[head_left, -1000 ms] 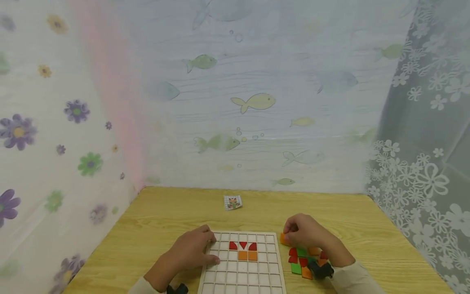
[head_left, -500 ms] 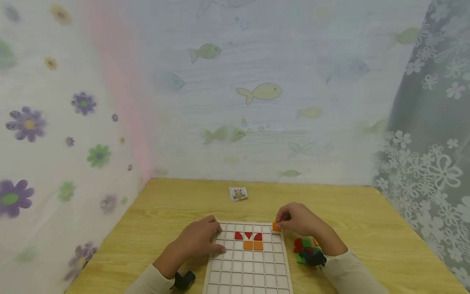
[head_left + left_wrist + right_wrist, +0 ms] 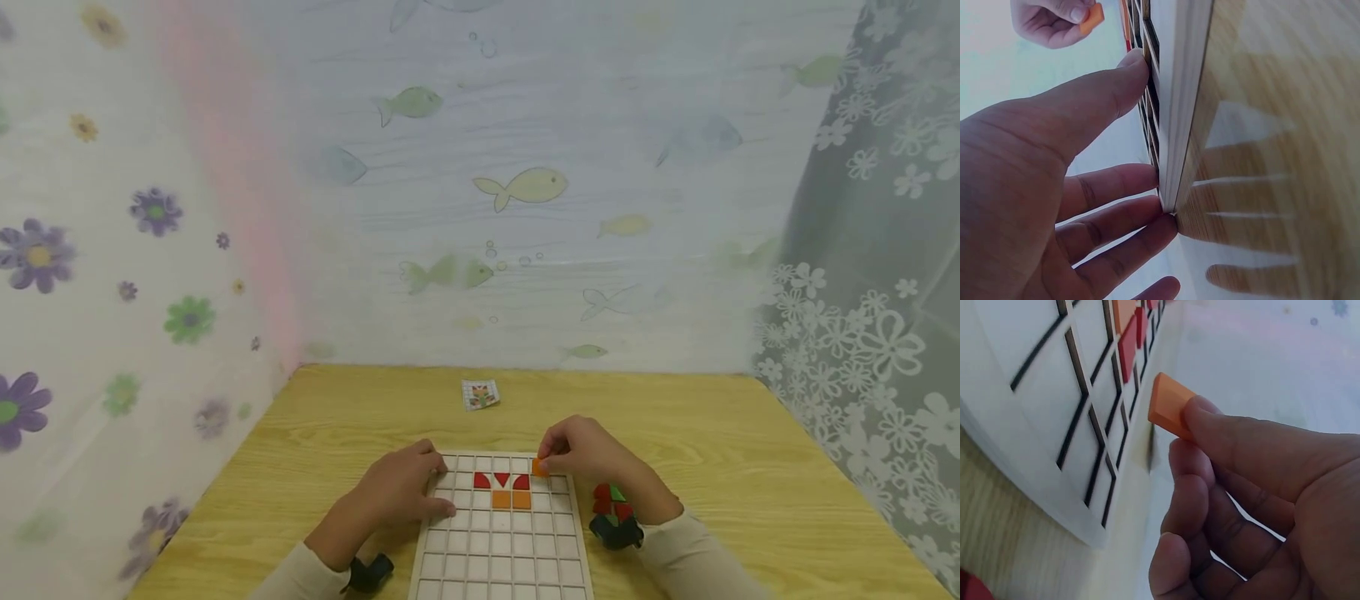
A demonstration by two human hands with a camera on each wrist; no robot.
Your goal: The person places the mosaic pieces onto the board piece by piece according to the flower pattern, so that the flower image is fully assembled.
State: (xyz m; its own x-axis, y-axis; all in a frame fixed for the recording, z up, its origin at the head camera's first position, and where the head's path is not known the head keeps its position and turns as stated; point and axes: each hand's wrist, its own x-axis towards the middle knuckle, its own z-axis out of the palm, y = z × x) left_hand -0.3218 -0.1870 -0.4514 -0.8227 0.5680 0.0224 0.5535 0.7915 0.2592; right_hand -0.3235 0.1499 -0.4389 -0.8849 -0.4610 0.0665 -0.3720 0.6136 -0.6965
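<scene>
A white grid board (image 3: 498, 544) lies on the table in front of me. Two red curved tiles (image 3: 482, 481) with a red triangle (image 3: 502, 479) between them form a row on it, and two orange square tiles (image 3: 512, 499) sit just below. My left hand (image 3: 401, 486) rests at the board's left side, thumb on the grid and fairly straight fingers along the far corner. Between thumb and forefinger my right hand (image 3: 588, 454) pinches an orange tile (image 3: 1169, 407), held above the board's upper right cells; its other fingers curl loosely underneath.
Right of the board lies a small heap of red and green tiles (image 3: 611, 502), partly hidden by the right wrist's black camera (image 3: 617, 532). A small printed card (image 3: 480, 395) with a coloured grid picture lies farther back. Patterned curtains (image 3: 525, 317) stand behind the table.
My right hand has moved left from beside the heap, carrying the orange tile over the board's upper right part. The left hand stays at the board's left side.
</scene>
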